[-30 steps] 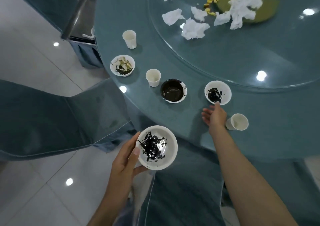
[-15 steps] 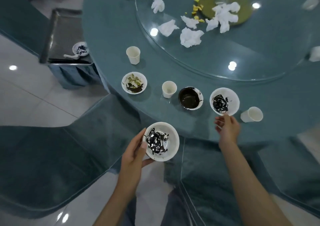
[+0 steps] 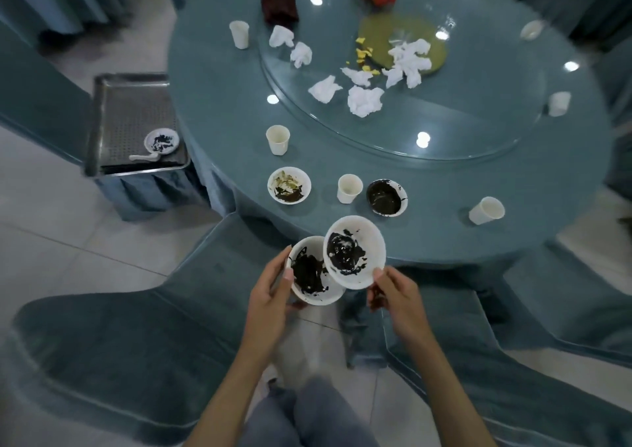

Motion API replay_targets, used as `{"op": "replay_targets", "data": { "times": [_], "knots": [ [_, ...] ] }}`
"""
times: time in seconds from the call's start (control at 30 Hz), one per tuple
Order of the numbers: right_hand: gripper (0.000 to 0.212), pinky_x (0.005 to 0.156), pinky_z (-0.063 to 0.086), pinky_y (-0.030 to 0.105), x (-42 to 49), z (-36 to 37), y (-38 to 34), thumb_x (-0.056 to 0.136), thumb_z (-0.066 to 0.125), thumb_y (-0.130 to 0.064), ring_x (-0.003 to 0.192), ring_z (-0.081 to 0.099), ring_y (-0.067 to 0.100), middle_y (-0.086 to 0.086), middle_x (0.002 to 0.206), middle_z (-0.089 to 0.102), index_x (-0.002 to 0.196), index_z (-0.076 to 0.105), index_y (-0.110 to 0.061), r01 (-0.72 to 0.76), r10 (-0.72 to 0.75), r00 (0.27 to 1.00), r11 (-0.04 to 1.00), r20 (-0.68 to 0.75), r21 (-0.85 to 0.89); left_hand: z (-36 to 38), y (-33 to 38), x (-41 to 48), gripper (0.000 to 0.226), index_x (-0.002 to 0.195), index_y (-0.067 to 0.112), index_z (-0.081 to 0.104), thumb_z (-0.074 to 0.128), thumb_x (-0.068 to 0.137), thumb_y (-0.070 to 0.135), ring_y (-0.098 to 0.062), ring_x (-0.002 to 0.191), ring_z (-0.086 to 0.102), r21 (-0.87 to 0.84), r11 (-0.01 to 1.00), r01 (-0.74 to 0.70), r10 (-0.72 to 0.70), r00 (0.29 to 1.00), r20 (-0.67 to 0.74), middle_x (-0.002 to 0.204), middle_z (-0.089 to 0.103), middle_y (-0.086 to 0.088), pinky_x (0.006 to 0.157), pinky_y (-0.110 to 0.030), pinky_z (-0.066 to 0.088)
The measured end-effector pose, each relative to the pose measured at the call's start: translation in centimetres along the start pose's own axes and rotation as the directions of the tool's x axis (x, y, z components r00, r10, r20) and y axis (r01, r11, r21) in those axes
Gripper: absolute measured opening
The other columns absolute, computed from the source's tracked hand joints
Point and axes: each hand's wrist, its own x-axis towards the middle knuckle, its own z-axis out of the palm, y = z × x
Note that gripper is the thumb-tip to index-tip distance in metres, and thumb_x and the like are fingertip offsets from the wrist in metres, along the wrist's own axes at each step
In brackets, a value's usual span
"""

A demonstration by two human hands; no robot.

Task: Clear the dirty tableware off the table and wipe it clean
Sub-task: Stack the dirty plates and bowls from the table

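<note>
So the right hand (image 3: 396,296) had lifted the second sauce-smeared white bowl (image 3: 355,251) off the round teal table (image 3: 219,104), pinching it over the matching white bowl (image 3: 307,275) the left hand (image 3: 270,296) gripped. Stacking looked underway.

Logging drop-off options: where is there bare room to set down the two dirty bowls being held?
Free: most of the metal tray behind its small bowl and spoon; the table strip between the dark-sauce bowl and the right paper cup. Crowded: the glass turntable around the tissues.
</note>
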Motion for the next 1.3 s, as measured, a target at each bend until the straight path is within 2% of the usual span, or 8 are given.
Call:
{"op": "replay_targets", "data": {
  "times": [0.13,0.33,0.47,0.6,0.83,1.03,1.17,1.3],
  "knots": [
    [0.031,0.058,0.050,0.035,-0.8,1.3,0.0,0.106,0.054,-0.020,0.059,0.056,0.023,0.009,0.067,0.062,0.083,0.057,0.000,-0.012,0.010,0.999,0.999,0.048,0.036,-0.5,0.5,-0.2,0.034,0.139,0.031,0.062,0.053,0.107,0.021,-0.011,0.121,0.066,0.012,0.999,-0.030,0.030,0.999,0.045,0.132,0.068,0.012,0.077,-0.038,0.064],
    [0.028,0.072,0.060,0.033,-0.6,1.6,0.0,0.106,0.055,-0.021,0.080,0.064,0.023,0.021,0.094,0.065,0.093,0.061,0.003,0.003,-0.002,0.996,1.000,0.091,-0.010,0.0,0.9,0.6,0.035,0.141,0.034,0.060,0.053,0.108,0.023,-0.013,0.128,0.062,0.051,0.997,-0.063,0.058,0.994,0.089,0.136,0.065,0.014,0.098,-0.056,0.057],
    [0.024,0.080,0.063,0.056,0.7,0.5,0.3,0.104,0.059,-0.023,0.092,0.064,0.027,0.028,0.111,0.056,0.090,0.065,-0.005,-0.023,0.019,0.998,0.998,0.068,0.064,1.3,0.8,1.8,0.036,0.143,0.031,0.059,0.052,0.108,0.022,-0.016,0.131,0.060,0.041,0.997,-0.065,0.059,0.989,0.137,0.140,0.064,0.011,0.101,-0.061,0.054],
    [0.025,0.079,0.063,0.056,2.5,-0.9,0.3,0.103,0.060,-0.023,0.090,0.068,0.030,0.028,0.111,0.062,0.101,0.068,0.001,-0.044,0.038,0.998,0.992,0.047,0.119,2.8,0.6,4.0,0.037,0.143,0.029,0.060,0.052,0.108,0.021,-0.017,0.133,0.059,0.017,1.000,-0.012,0.009,0.986,0.166,0.141,0.064,0.009,0.104,-0.059,0.052],
    [0.033,0.078,0.063,0.053,9.2,-4.0,-0.9,0.088,0.074,-0.027,0.078,0.072,0.038,0.021,0.091,0.072,0.081,0.062,0.003,-0.077,0.072,0.997,0.981,0.035,0.179,8.4,1.9,9.0,0.035,0.137,0.030,0.065,0.044,0.110,0.023,-0.022,0.125,0.065,-0.075,0.990,0.120,-0.111,0.987,0.114,0.132,0.070,0.004,0.086,-0.038,0.058],
    [0.025,0.070,0.064,0.047,15.2,-6.9,-2.8,0.092,0.075,-0.014,0.091,0.075,0.034,0.016,0.105,0.069,0.114,0.064,-0.011,-0.055,0.061,0.998,0.975,-0.023,0.215,13.0,3.4,13.1,0.033,0.137,0.032,0.064,0.056,0.106,0.025,-0.019,0.127,0.064,-0.019,0.998,0.052,-0.050,0.995,0.082,0.136,0.067,0.006,0.090,-0.047,0.061],
    [0.037,0.076,0.064,0.042,18.4,-8.4,-3.7,0.093,0.073,-0.009,0.093,0.075,0.026,0.022,0.113,0.066,0.129,0.068,-0.017,-0.102,0.081,0.992,0.967,0.094,0.234,14.7,4.4,15.2,0.032,0.134,0.041,0.064,0.052,0.108,0.028,-0.012,0.128,0.062,0.029,0.999,0.023,-0.026,0.993,0.114,0.138,0.065,0.013,0.090,-0.041,0.061],
    [0.040,0.079,0.064,0.045,19.2,-8.5,-3.8,0.092,0.075,-0.008,0.105,0.073,0.032,0.021,0.127,0.062,0.130,0.068,-0.017,-0.168,0.114,0.970,0.952,0.215,0.254,14.8,4.7,16.8,0.031,0.135,0.034,0.065,0.053,0.107,0.026,-0.014,0.126,0.063,0.052,0.998,0.039,-0.042,0.997,0.064,0.132,0.069,0.012,0.085,-0.038,0.060]
  ]
}}
